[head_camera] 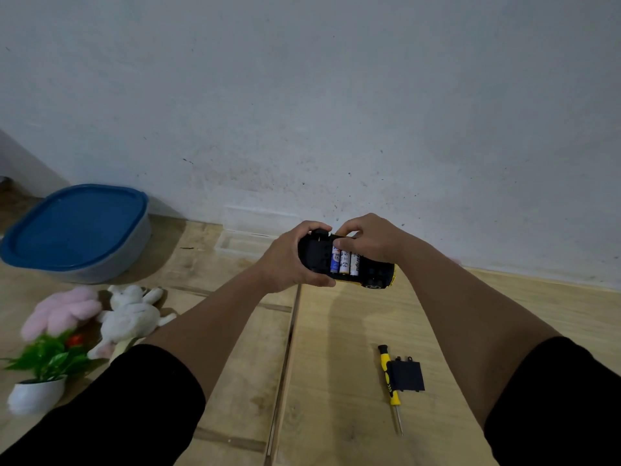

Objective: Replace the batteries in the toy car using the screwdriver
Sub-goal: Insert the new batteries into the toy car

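Car (349, 264) upside down, long axis left-right, gripped by left hand (289, 260); right hand (366, 238) pinching at batteries (344, 262). Screwdriver (389, 381), cover (408, 376) near table's front edge, nearer right arm.

both arms outstretched, left hand (291, 260) curled in a grip, right hand (368, 238) pinching fingertips

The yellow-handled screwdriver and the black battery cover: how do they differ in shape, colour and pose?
The yellow-handled screwdriver is long and thin; the black battery cover is flat and roughly square. The screwdriver is yellow and black with a bare metal shaft; the cover is all black. The screwdriver's tip points toward the camera; the cover's small tabs point away. Both lie side by side on the wooden floor, held by neither hand.
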